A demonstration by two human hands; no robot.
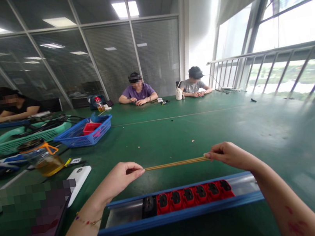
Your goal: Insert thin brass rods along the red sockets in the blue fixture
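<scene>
The left hand (128, 172) pinched one end of a few thin tan sticks (176, 164), thumb and fingers closed together on them. The right hand (225, 154) pinched the opposite end in the same way, so the sticks ran nearly level between the two hands. They were held just beyond the blue-edged channel (180, 214), roughly in line with its middle and apart from it.

The channel lay crosswise on the green surface (161, 143). Inside it stood a row of red units (189, 200) with black tops, and a black unit (148, 207) closed the row at its left end. The right forearm passed over the channel's right end.

Left of the channel lay a white device (79, 179) beside a dark, partly blurred-out item (47, 225). Beyond its left end stood a glass jar (48, 163) of amber liquid with an orange strap. Farther past the channel on that side sat a blue basket (85, 139) with a red container (91, 128) inside, next to a green basket (4, 146). Well beyond the channel, a person in purple (149, 91) and a person in grey (192, 86) sat at the far edge.
</scene>
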